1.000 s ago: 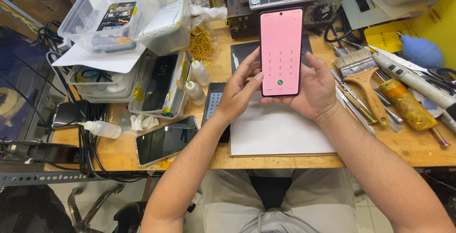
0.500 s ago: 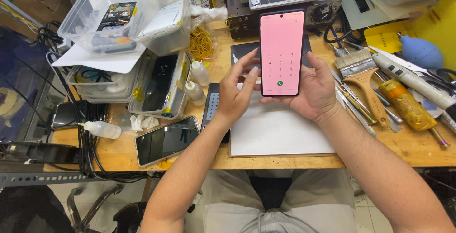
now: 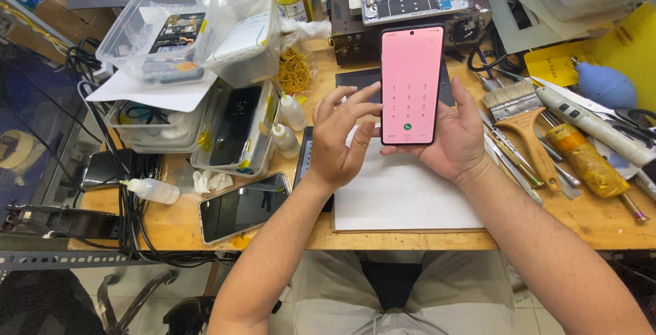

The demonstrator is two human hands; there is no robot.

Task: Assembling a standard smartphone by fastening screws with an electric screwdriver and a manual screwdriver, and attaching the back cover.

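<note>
The right hand (image 3: 459, 145) grips a phone (image 3: 411, 84) upright above the white mat (image 3: 403, 195), its pink screen showing a keypad. The left hand (image 3: 338, 145), at 9 o'clock of the phone, holds nothing, fingers spread, fingertips (image 3: 374, 108) at the screen's left edge. A brush (image 3: 523, 116) lies at 3 o'clock on the surface (image 3: 171, 219).

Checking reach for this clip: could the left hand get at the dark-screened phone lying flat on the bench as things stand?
Probably yes. The left hand holds nothing, only touching the edge of the pink-screened phone. The dark phone lies beside that forearm near the bench edge, with nothing on top of it.
</note>
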